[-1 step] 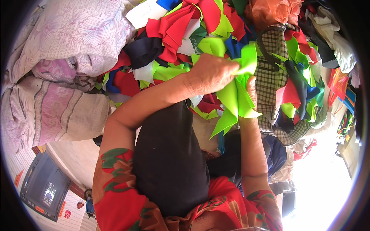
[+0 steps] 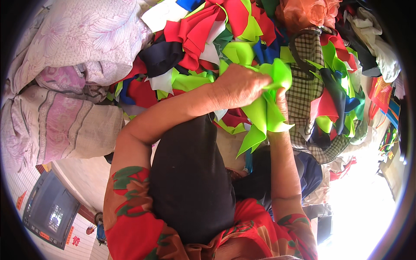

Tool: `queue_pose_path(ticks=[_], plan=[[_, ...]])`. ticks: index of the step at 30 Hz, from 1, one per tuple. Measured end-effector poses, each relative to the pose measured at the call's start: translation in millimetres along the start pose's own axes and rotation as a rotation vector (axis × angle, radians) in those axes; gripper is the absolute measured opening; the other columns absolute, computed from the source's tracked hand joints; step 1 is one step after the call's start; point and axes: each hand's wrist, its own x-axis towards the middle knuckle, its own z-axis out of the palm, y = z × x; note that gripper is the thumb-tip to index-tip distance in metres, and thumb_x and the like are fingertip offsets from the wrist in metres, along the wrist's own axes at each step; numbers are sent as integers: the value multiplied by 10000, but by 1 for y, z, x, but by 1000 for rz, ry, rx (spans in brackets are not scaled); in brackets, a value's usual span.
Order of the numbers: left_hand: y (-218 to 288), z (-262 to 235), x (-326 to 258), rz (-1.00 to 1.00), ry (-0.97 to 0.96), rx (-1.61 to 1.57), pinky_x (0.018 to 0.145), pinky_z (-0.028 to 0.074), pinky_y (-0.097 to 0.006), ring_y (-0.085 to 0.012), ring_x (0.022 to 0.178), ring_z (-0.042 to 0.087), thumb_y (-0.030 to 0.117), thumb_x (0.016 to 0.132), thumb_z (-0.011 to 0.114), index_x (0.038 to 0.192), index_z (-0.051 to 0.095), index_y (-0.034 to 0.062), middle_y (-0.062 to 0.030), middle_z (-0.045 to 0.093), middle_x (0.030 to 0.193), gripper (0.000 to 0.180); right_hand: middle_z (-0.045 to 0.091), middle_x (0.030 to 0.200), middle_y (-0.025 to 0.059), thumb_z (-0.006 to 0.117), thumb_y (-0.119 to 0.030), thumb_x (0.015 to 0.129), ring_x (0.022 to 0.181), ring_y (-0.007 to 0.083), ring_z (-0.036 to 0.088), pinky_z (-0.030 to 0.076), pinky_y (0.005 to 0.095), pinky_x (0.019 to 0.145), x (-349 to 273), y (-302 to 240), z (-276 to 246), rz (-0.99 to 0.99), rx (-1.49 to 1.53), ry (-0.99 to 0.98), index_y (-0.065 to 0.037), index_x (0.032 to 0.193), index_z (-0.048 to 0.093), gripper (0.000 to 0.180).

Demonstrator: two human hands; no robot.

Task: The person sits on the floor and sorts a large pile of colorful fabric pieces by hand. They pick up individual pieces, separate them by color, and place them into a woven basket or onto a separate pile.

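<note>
Left hand (image 2: 242,86) has fingers pinching lime-green fabric pieces (image 2: 256,113); right hand's (image 2: 282,100) grip, partly hidden, I cannot tell; layers could slip if pinching slackens

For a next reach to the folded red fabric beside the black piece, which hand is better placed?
Probably the left hand: it is nearer the folded red fabric; the right hand sits farther right, partly hidden by the lime-green fabric. Both hold that, though, so the left would need freeing first.

The person wears a short-sleeved red top (image 2: 134,234) patterned with green and brown leaf-like patches, over plain black trousers (image 2: 188,182).
</note>
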Motion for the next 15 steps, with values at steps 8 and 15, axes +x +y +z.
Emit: queue_pose_path(ticks=[8,15], plan=[[-39,-1,1,-279,-22,-519,599,466,-274,-132,649,604,141,792,645,925,619,25,-78,613,744,179,619,916,64,662,-141,824,787,163,607,492,286,704,-2,-12,12,8,-146,189,-26,1051,572,270],[-84,11,25,-478,85,300,719,496,-414,-312,863,611,130,740,680,1108,533,69,-114,609,921,401,604,943,90,586,-6,792,808,199,611,504,307,719,-3,-8,5,34,-188,239,-10,1059,538,271]])
